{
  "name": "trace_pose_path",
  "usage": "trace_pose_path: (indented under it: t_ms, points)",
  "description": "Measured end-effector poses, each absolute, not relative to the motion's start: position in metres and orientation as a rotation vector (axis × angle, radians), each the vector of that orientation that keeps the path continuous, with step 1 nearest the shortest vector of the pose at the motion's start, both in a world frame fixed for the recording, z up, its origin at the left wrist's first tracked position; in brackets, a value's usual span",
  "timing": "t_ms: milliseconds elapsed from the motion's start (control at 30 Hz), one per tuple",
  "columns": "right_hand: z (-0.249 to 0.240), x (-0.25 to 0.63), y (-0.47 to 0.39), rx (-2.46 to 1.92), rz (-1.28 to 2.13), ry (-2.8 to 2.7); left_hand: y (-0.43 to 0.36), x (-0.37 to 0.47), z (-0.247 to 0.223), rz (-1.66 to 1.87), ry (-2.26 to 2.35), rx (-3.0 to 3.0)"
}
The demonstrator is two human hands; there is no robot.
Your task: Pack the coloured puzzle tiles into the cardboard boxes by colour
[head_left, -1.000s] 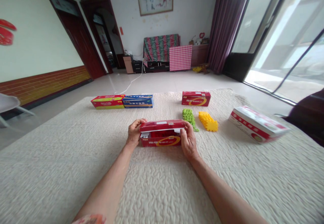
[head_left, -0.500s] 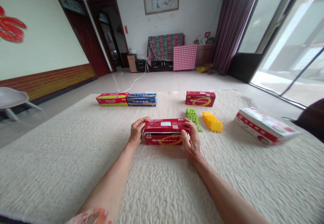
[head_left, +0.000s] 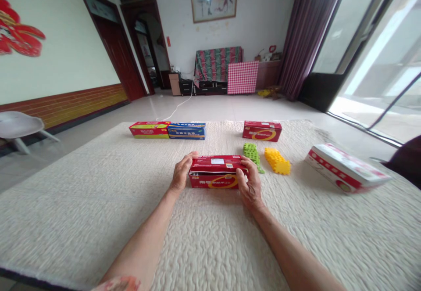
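Observation:
A red box (head_left: 215, 180) stands on the cream quilted cover (head_left: 197, 238) in front of me, with a dark gap along its front edge beneath the lid. My left hand (head_left: 182, 171) presses against its left end. The right end is gripped by my right hand (head_left: 249, 180), thumb at the front and fingers over the top. Just beyond my right hand lies a green plastic piece (head_left: 251, 156), and to the right of it a yellow one (head_left: 276, 161). Another red box (head_left: 262, 131) stands behind them.
Farther back on the left, a red and green box (head_left: 149, 130) touches a blue box (head_left: 187, 131). A white and red box (head_left: 347, 168) sits at the right. A white chair (head_left: 21, 126) is at the far left, and a dark object (head_left: 406, 161) at the right edge.
The view has shifted slightly. My left hand's fingers now lie flatter along the box's left end. Both hands remain on the box, which has barely moved.

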State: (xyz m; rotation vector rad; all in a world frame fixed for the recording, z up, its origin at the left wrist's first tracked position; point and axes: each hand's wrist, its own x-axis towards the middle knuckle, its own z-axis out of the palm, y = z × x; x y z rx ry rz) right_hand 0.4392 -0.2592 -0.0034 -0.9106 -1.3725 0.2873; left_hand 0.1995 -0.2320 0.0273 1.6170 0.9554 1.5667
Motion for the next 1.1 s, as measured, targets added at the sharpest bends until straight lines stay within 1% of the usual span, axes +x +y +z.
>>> trace_pose_path:
  t_ms: [233, 467, 767, 1100]
  points:
    - [-0.004, 0.440, -0.258, -0.921, 0.288, -1.375, -0.233, 0.201, 0.028, 1.516, 1.041, 1.747]
    - [-0.005, 0.441, -0.260, -0.923, 0.324, -1.388, -0.230, 0.204, 0.024, 1.557, 1.064, 1.792]
    - [-0.002, 0.442, -0.263, -0.934, 0.307, -1.401, -0.227, 0.205, 0.017, 1.611, 1.037, 1.771]
    - [-0.001, 0.445, -0.260, -0.953, 0.268, -1.398, -0.231, 0.208, 0.022, 1.622, 1.037, 1.753]
